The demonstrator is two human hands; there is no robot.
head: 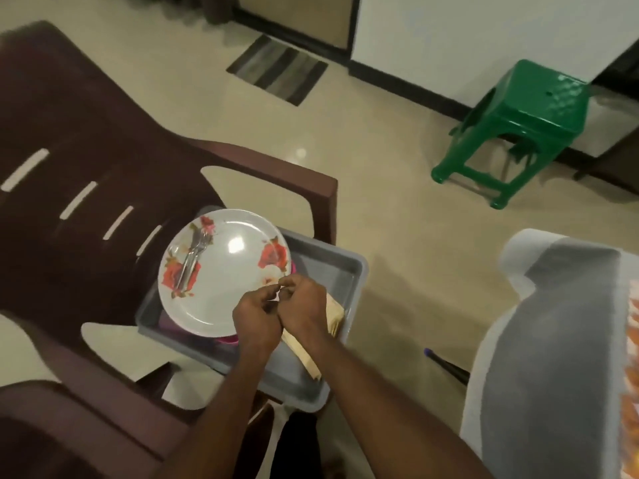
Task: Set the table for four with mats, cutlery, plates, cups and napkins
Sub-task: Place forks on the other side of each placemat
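Note:
A grey tray rests on the seat of a brown plastic chair. In it lies a white plate with red flowers, stacked over pink things I cannot make out. Cutlery lies on the plate's left side. A pile of tan napkins fills the tray's right part. My left hand and my right hand meet over the plate's near edge, fingers curled; they seem to pinch something small and pale between them, too small to make out.
A green plastic stool stands on the tiled floor at the right. A striped doormat lies by the far doorway. A second brown chair is at the bottom left. A grey and white covered surface is at the right edge.

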